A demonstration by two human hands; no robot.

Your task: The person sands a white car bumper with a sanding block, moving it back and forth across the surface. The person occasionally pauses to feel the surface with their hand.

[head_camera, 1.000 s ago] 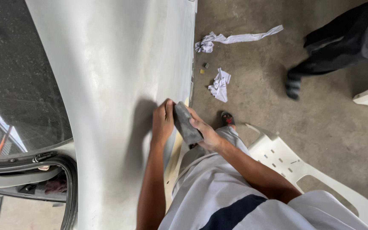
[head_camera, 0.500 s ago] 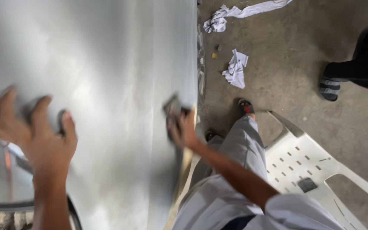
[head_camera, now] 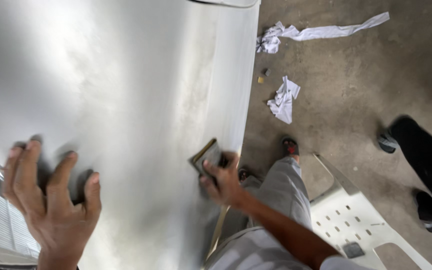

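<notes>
A large pale grey car body panel (head_camera: 141,95) fills the left and middle of the head view. My left hand (head_camera: 51,200) lies flat against it at the lower left, fingers spread, holding nothing. My right hand (head_camera: 222,177) grips a small dark sanding block (head_camera: 207,156) with a tan edge and presses it to the panel near the panel's right edge. My grey-trousered leg (head_camera: 281,192) and sandalled foot (head_camera: 290,146) show below the right hand.
A white plastic chair (head_camera: 361,222) stands under me at the lower right. White rags (head_camera: 283,100) and a long cloth strip (head_camera: 321,31) lie on the concrete floor. Another person's dark-trousered legs and shoes (head_camera: 421,165) stand at the right edge.
My left hand has left the block and moved far left onto the panel, spreading open. My right hand keeps the block and has slid along the panel's right edge.
</notes>
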